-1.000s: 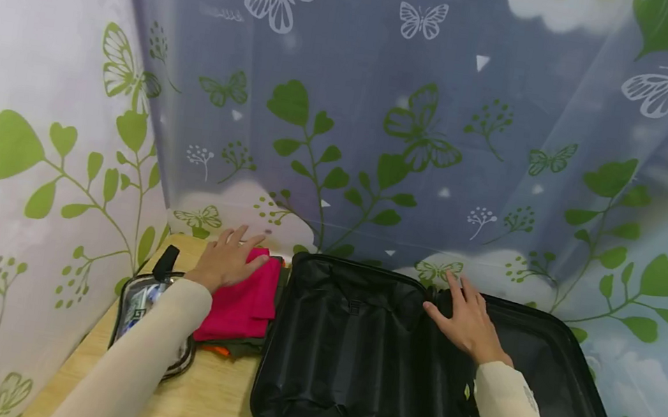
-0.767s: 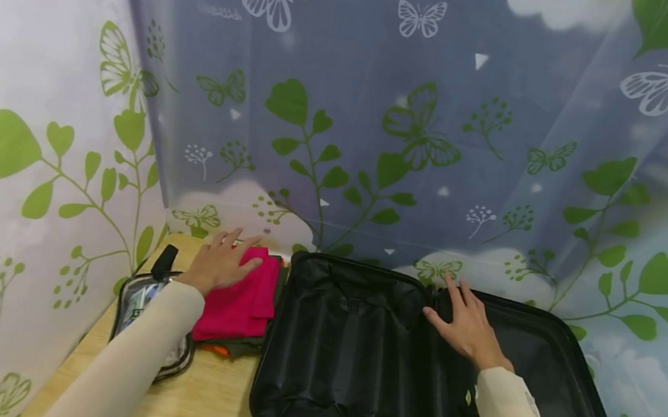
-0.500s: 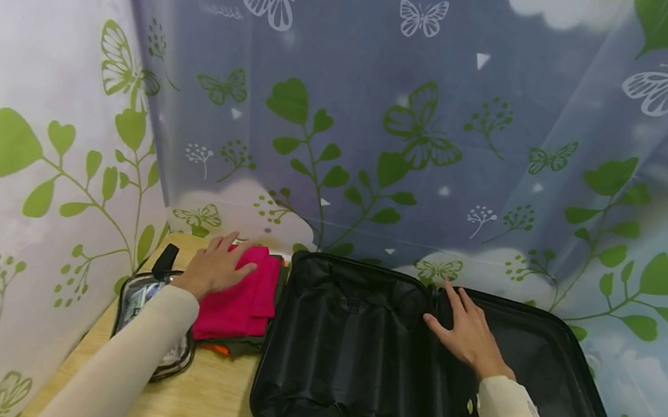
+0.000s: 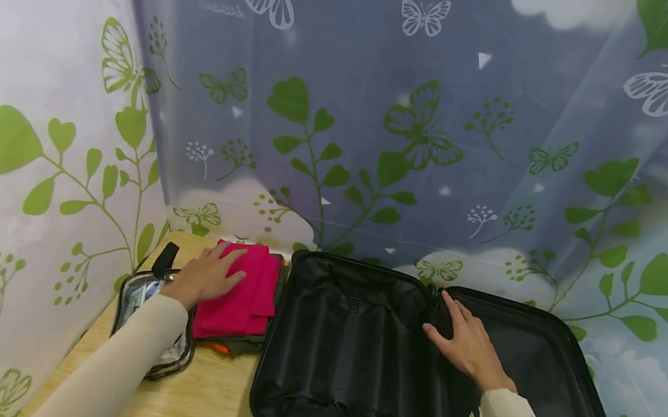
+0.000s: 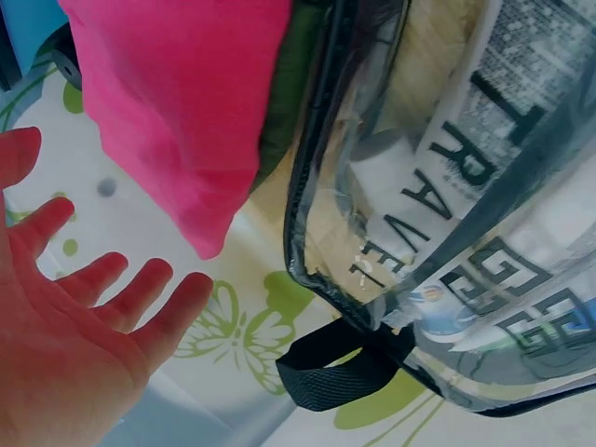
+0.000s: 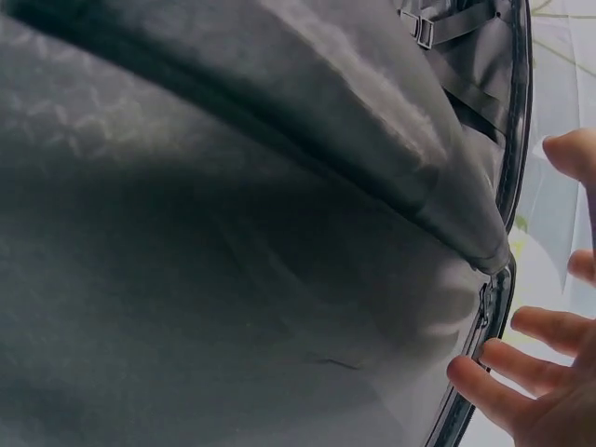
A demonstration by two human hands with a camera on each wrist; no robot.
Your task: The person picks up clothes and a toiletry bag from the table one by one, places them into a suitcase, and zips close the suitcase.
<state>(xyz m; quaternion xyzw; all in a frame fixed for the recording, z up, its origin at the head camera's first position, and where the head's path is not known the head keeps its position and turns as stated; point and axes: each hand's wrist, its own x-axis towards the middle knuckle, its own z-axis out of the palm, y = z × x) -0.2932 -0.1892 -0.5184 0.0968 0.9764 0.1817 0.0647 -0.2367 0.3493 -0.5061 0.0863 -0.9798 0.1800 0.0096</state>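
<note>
Corner enclosed on three sides by printed curtain panels. Back panel tinted grey-blue, lightened to white cloud shapes near base; left panel near-white, right panel pale blue. Butterflies and green leafy sprigs printed throughout. Vertical folds seen. Pale wood-grain surface bordered by panels. Light softly spread; upper right shaded.
</note>
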